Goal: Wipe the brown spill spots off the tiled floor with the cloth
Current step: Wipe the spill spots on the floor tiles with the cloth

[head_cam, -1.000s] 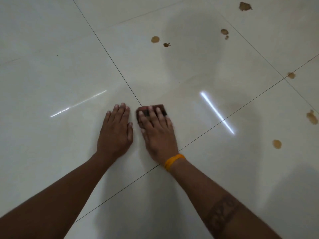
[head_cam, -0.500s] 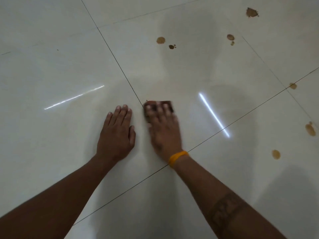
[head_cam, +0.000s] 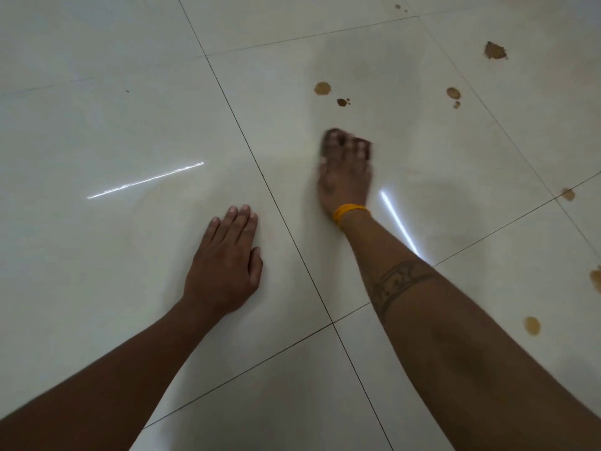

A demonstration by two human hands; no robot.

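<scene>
My right hand [head_cam: 345,177], with an orange band at the wrist, presses flat on a small dark brown cloth [head_cam: 366,145]; only the cloth's far edge shows past the blurred fingertips. Just beyond the cloth lie a round brown spot [head_cam: 322,88] and a smaller dark spot [head_cam: 341,102]. More brown spots sit further right [head_cam: 453,92] and at the far right [head_cam: 495,51]. My left hand [head_cam: 227,265] rests flat on the glossy white tiled floor [head_cam: 130,118], fingers together, holding nothing, well to the left of and nearer than the cloth.
Other brown spots lie along the right side [head_cam: 567,194], at the right edge [head_cam: 596,278] and lower right [head_cam: 531,325]. Dark grout lines cross the floor [head_cam: 276,203]. Two bright light reflections streak the tiles [head_cam: 146,180].
My right hand has slid the cloth forward and to the right, away from my left hand, toward the pair of spots. My left hand has stayed planted. The camera has tipped forward.
</scene>
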